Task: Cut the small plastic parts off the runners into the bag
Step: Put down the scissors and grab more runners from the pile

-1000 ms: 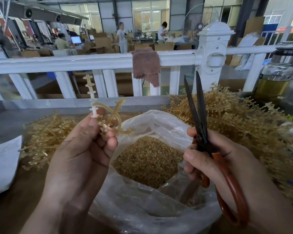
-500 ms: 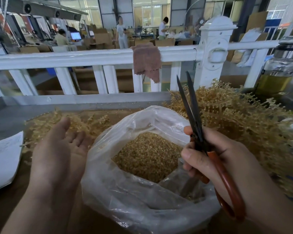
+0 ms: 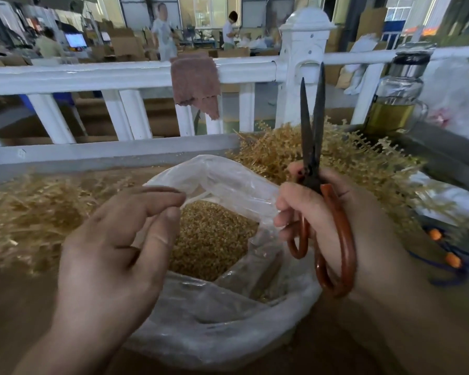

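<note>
Letting go of the runner it had held a second earlier, the left hand (image 3: 114,247) had swung from the spent pile (image 3: 30,212) at the bench's (image 3: 16,307) left edge to a spot over the mouth of the bag (image 3: 228,328). Its fingers were loosely curled, thumb and forefinger close together, with nothing visible between them. The right hand (image 3: 328,220) had kept its grasp on the red-handled scissors (image 3: 312,147), fingers through the loops, blades pointing up and slightly parted, beside the bag's right rim. The bag stood at the middle of the bench's near edge, its mouth open and well filled with cut parts (image 3: 211,239). Uncut runners (image 3: 363,163) were heaped toward the far right corner. One runner looked finished and discarded, so the cycle seemed between pieces. The empty hand probably needed a fresh runner from the right heap before the scissors could work again.
</note>
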